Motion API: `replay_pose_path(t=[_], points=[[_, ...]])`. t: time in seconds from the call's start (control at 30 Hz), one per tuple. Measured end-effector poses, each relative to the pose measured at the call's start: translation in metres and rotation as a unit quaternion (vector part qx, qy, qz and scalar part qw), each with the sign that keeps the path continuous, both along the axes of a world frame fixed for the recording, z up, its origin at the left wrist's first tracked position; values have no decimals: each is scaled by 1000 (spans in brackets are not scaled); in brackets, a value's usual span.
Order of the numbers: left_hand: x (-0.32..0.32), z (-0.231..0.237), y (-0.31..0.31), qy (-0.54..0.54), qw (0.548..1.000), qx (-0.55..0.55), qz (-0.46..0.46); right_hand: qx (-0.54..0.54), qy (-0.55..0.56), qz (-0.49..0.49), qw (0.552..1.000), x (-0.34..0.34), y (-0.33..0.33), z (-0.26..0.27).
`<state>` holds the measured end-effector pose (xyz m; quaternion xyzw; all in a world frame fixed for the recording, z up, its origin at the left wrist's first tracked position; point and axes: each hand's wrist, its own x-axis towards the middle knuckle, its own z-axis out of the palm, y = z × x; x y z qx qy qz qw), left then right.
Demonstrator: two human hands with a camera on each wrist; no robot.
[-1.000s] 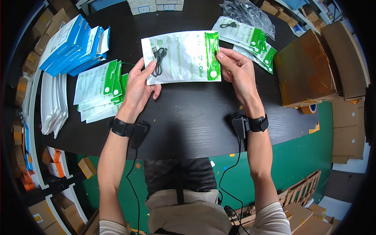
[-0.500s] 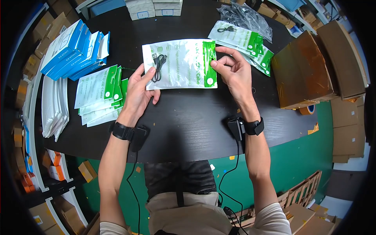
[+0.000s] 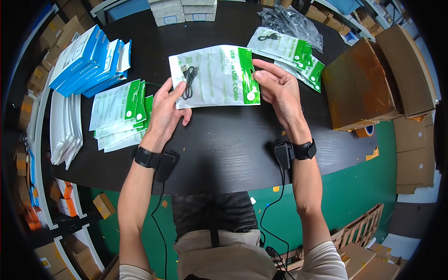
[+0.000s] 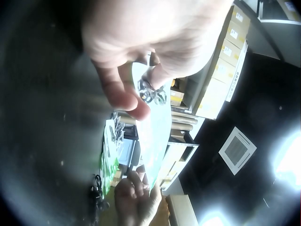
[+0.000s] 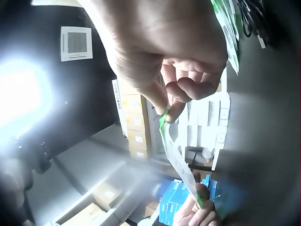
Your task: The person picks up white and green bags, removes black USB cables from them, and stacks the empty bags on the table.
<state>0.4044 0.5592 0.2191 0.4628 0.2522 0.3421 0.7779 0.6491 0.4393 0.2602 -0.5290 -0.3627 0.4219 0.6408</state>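
A: What are the hands doing?

B: Both are holding one white-and-green cable bag (image 3: 214, 77), one at each end, raising it above the dark worktop (image 3: 219, 144) in front of the person's body.

A: How is the left hand sitting?

B: The left hand (image 3: 163, 105) is pinching the bag's white end. Its thumb is lying across the front, touching the spot over a coiled black cable (image 3: 189, 83), while fingers are bending behind and showing below the lower edge.

A: And the right?

B: The right hand (image 3: 280, 88) is pinching the green end narrowly between thumb and forefinger; in the right wrist view, its other fingers are curling in toward the palm.

A: The arms?

B: Both forearms are reaching forward over the near edge, well apart, each wrist wearing a black strap (image 3: 305, 150) with a small camera.

A: What is lying around them?

B: Similar bags (image 3: 112, 109) are lying in a stack just beside the left hand, with blue boxes (image 3: 84, 58) resting beyond. More bags (image 3: 280, 45) are lying past the right hand, and a brown cardboard box (image 3: 361, 86) is standing farther right.
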Motion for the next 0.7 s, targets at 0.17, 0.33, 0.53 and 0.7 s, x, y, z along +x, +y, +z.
replay_pose_path(t=[0.17,0.33,0.53,0.7], points=[[0,2,-1,-1,1000,4,1,9,25,15,1000,4,0,-3],[0,2,-1,5,1000,6,6,2,32,25,999,5,-1,-2],[0,1,-1,17,1000,6,9,-13,14,45,999,7,-1,-8],[-1,1,-1,23,1000,13,6,-41,-58,62,996,6,-1,-13]])
